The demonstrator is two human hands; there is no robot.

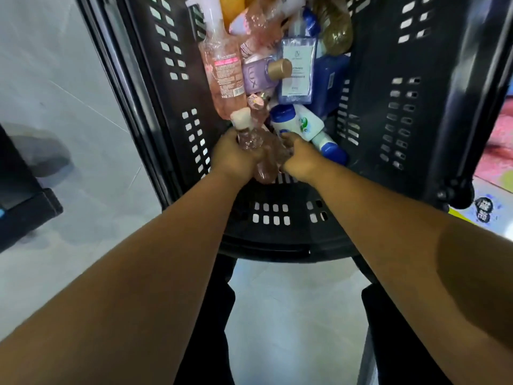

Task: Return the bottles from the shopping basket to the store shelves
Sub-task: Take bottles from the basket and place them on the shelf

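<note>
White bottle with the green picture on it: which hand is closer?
Right. The right hand sits just below the white bottle, nearly touching it. The left hand is farther away, across the clear pink bottle both hands grip.

This looks like a shop. The left hand (236,158) and right hand (301,159) grip a clear pink bottle (268,169) inside a black perforated shopping basket (388,79). Beyond the grip, toiletries lie heaped: a purple Lux bottle (256,75), a white-and-blue lotion bottle (299,122), a pink pump bottle (224,68). Left of the grip is pale tiled floor (69,79). Far right of it is bright printed packaging (484,211), probably stocked goods, though blurred.
</note>
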